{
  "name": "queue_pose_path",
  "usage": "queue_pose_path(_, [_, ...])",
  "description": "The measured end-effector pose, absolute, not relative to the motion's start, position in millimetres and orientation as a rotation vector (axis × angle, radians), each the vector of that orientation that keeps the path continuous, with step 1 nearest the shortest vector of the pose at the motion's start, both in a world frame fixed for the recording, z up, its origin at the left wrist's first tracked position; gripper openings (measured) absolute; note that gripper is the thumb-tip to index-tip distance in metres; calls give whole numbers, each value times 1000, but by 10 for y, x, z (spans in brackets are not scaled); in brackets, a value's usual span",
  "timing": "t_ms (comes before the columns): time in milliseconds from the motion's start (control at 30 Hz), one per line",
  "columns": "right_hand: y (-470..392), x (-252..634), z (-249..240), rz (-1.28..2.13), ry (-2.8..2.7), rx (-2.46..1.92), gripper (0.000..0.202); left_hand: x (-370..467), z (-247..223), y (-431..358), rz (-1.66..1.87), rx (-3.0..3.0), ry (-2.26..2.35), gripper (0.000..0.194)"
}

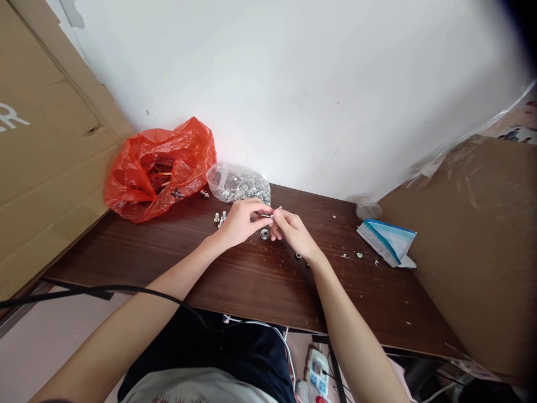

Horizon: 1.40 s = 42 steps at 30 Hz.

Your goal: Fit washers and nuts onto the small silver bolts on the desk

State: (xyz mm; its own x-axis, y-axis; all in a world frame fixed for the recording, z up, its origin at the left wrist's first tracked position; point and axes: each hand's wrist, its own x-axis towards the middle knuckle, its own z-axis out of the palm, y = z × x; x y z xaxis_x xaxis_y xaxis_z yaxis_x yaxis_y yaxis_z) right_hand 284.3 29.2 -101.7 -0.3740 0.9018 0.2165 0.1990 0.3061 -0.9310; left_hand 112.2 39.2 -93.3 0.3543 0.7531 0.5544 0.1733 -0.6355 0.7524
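My left hand (246, 220) and my right hand (291, 228) meet above the dark wooden table, fingertips pinched together. Between them is a small shiny metal piece (265, 216), thin and rod-like; its exact kind is too small to make out. My right thumb and fingers close on its other end, where a little pale bit (280, 208) sticks out. Just below the fingertips lies a round metal washer-like part (264, 234). Several bolts (220, 219) stand beside my left wrist. Behind the left hand sits a clear plastic bag (247, 183) full of metal hardware.
An open red plastic bag (161, 168) stands at the back left, beside a large cardboard box (54, 140). At right are a blue-and-white packet (388, 240) and more cardboard (470, 240). Small scraps dot the table (268, 280). A black cable (138, 289) crosses my left forearm.
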Motion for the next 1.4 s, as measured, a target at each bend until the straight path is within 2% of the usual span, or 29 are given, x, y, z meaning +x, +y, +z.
queue_pose_path(867, [318,2768,-1137,1002,-1690,-1006,53,1127,-909,378,1312,2167,810,8])
queue_pose_path(1267, [300,2729,-1076,1184,-1594,-947,60,1131,-915,382,1357,2124,790,10])
queue_pose_path(1400, [318,2771,-1049,1107,-1590,-975,54,1132,-907,381,1402,2109,775,10])
